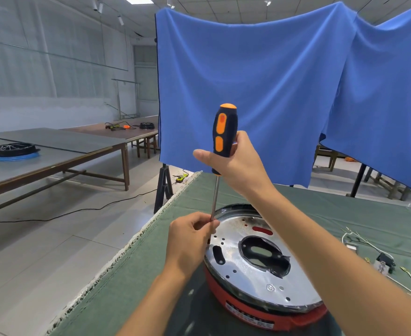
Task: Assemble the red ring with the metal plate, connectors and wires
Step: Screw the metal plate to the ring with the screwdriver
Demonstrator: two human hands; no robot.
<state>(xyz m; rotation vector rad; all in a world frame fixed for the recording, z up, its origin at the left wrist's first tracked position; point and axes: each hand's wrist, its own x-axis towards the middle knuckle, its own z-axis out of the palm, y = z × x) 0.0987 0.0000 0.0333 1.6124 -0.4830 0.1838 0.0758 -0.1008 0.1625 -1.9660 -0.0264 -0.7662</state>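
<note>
The right hand [233,166] is closed around the lower part of the screwdriver [224,132] handle, holding the tool nearly upright, tip down. The left hand [190,241] pinches the lower end of the steel shaft between thumb and fingertips; the tip itself is hidden behind the fingers.

Both hands work above the left rim of the metal plate [255,282], which sits on top of the red ring [248,309]. The assembly lies near the front of the green-covered table [131,275], close to its frayed left edge. The plate carries a large central cutout, slots and small holes.

Loose white wires [359,241] and small connectors [385,261] lie on the cloth toward the right edge, apart from the ring; the right forearm crosses between them and the plate.

A blue cloth [260,81] hangs behind the far edge. Open floor lies left of the table, with other tables beyond.
</note>
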